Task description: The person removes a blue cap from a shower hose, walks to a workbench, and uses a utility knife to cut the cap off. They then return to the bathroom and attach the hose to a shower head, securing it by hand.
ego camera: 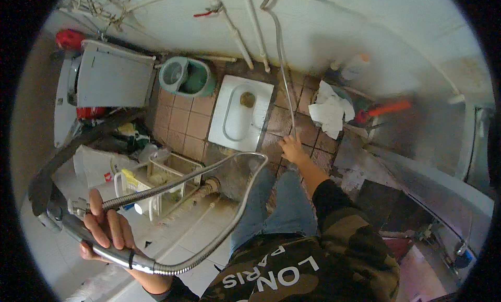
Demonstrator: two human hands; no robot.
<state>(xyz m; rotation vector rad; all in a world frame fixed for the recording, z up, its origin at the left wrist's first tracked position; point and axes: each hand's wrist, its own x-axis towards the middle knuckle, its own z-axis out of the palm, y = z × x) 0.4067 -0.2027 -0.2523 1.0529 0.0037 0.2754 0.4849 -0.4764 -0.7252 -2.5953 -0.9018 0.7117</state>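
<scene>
In my left hand [107,229] is the chrome handle of a shower handset [113,254], at the lower left. From the handle a flexible metal shower hose [203,259] loops out to the right and comes back past my fingers. My right hand [293,148] reaches low over the brown floor tiles, with its fingers around the lower part of a thin grey hose [282,63]. That hose hangs down from the wall. Just left of my right hand, a white squat toilet [219,124] is set into the floor. The grey hose's end is hard to make out.
A green mop bucket [211,84] stands by the wall, beside a white appliance [113,77]. Wall pipes [235,30] carry a red-handled valve [205,14]. A white plastic rack [154,208] is at left. White cloth [328,110] lies at right near an orange-red handle [391,106].
</scene>
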